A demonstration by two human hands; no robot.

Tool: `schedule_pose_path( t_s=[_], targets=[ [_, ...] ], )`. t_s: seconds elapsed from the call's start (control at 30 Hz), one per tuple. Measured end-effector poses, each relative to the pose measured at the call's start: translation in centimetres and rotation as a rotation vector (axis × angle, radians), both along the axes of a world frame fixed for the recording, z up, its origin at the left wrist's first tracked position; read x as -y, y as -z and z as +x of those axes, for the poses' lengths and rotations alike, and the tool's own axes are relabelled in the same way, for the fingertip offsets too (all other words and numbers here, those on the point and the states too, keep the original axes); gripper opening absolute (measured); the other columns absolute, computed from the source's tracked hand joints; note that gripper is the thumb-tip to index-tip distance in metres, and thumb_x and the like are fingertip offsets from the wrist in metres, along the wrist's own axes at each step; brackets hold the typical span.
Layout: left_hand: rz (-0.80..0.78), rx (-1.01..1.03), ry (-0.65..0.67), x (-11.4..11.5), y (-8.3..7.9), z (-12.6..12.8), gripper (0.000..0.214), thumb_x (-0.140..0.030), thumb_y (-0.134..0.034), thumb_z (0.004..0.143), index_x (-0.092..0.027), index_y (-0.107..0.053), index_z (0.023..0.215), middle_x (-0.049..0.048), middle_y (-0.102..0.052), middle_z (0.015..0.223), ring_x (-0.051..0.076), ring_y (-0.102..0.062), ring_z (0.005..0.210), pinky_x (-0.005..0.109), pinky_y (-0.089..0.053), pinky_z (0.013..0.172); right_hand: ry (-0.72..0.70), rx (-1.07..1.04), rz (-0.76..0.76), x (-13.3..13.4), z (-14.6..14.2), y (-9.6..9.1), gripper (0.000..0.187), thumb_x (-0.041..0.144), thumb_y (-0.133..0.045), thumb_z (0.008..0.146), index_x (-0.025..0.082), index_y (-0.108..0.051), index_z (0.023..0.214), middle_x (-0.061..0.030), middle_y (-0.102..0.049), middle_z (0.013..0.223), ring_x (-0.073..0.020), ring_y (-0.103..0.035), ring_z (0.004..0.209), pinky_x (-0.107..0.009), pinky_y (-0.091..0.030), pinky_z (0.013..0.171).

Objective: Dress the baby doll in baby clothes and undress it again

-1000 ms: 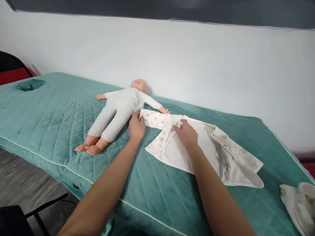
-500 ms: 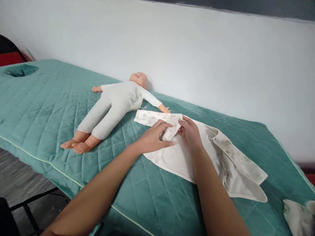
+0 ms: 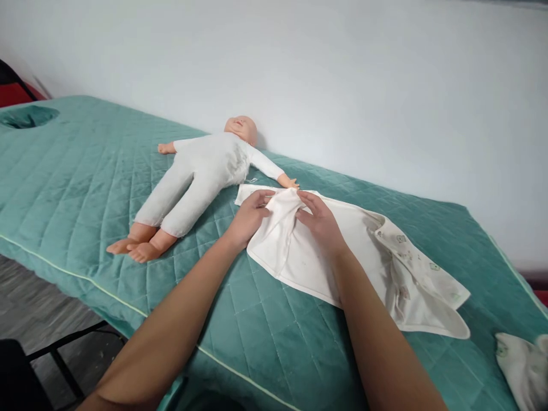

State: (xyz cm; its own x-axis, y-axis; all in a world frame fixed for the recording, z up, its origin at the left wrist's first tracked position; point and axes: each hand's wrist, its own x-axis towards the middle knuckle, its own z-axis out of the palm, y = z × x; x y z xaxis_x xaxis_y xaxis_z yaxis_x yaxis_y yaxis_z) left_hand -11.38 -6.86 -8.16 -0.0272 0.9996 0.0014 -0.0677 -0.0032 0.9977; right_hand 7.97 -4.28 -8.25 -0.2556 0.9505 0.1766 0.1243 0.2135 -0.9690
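Observation:
A white baby shirt [image 3: 319, 268] with small printed figures lies spread open, inner side up, on the green quilted cover. My left hand [image 3: 250, 220] is closed on its cloth near the left sleeve, thumb and fingers curled at a raised fold. On the other side of that fold, my right hand [image 3: 321, 222] pinches the fabric with its fingertips. Just beyond the sleeve lies a baby doll [image 3: 209, 162] in a white cloth body, on its back, one of its hands close to the fold. The shirt's other sleeve stretches to the right.
The green quilted cover [image 3: 240, 342] drapes a long bed against a white wall [image 3: 342, 85]. A hole [image 3: 29, 116] opens at the bed's far left. Another printed cloth item [image 3: 520, 365] rests at the lower right. Black metal legs [image 3: 64, 348] stand at the lower left.
Both hands have bunched the cloth by the left sleeve into a raised fold, covering much of the printed sleeve. My left hand has shifted slightly left and up. The view has tilted slightly.

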Motion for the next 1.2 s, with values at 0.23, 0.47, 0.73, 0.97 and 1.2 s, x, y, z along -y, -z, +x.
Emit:
schedule_pose_path(
  t_s=[0.23,0.47,0.73,0.97,1.2],
  targets=[
    [0.007,0.07,-0.15,0.3,-0.1,-1.9,0.047,-0.008,-0.053,0.059,-0.019,-0.06,0.104,0.0082,-0.068,0.125,0.024,-0.068,0.109,0.04,-0.056,0.092,0.13,0.221,0.063,0.2,0.6,-0.1,0.042,0.025,-0.057,0.08,0.024,-0.065,0.121,-0.0045,-0.062,0.141,-0.0225,-0.053,0.135,-0.044,-0.039,0.118],
    [0.161,-0.173,-0.349,0.1,0.8,-1.7,0.034,-0.01,-0.053,0.066,-0.019,-0.066,0.096,0.005,-0.072,0.102,0.023,-0.068,0.102,0.041,-0.054,0.096,0.323,0.541,0.117,0.0,1.5,0.4,0.029,0.019,-0.049,0.084,0.02,-0.072,0.102,-0.0075,-0.072,0.114,-0.025,-0.064,0.109,-0.044,-0.048,0.104],
    [0.292,-0.368,-0.339,0.4,0.7,-1.0,0.022,-0.022,-0.051,0.085,-0.02,-0.07,0.097,0.0045,-0.074,0.108,0.022,-0.068,0.106,0.036,-0.055,0.094,0.076,0.635,0.212,0.6,0.9,-0.1,0.057,0.018,-0.051,0.083,0.027,-0.061,0.138,0.0012,-0.053,0.152,-0.0252,-0.044,0.143,-0.044,-0.031,0.122],
    [0.379,-0.815,0.076,0.0,1.4,-0.2,0.046,-0.04,-0.053,0.095,-0.02,-0.06,0.135,0.0082,-0.058,0.148,0.027,-0.038,0.15,0.045,-0.029,0.125,0.071,0.552,0.124,1.3,0.6,-0.2,0.084,0.035,-0.062,0.085,0.019,-0.029,0.16,-0.0088,-0.028,0.167,-0.027,-0.023,0.155,-0.046,-0.02,0.127],
    [0.377,-0.837,0.033,-0.4,2.0,-0.8,0.04,-0.037,-0.053,0.094,-0.021,-0.065,0.129,0.0077,-0.062,0.143,0.027,-0.05,0.14,0.046,-0.033,0.123,0.1,0.592,0.078,1.2,1.0,0.1,0.091,0.043,-0.07,0.082,0.018,-0.027,0.159,-0.0124,-0.012,0.171,-0.0273,-0.012,0.158,-0.048,-0.017,0.127]
  ],
)
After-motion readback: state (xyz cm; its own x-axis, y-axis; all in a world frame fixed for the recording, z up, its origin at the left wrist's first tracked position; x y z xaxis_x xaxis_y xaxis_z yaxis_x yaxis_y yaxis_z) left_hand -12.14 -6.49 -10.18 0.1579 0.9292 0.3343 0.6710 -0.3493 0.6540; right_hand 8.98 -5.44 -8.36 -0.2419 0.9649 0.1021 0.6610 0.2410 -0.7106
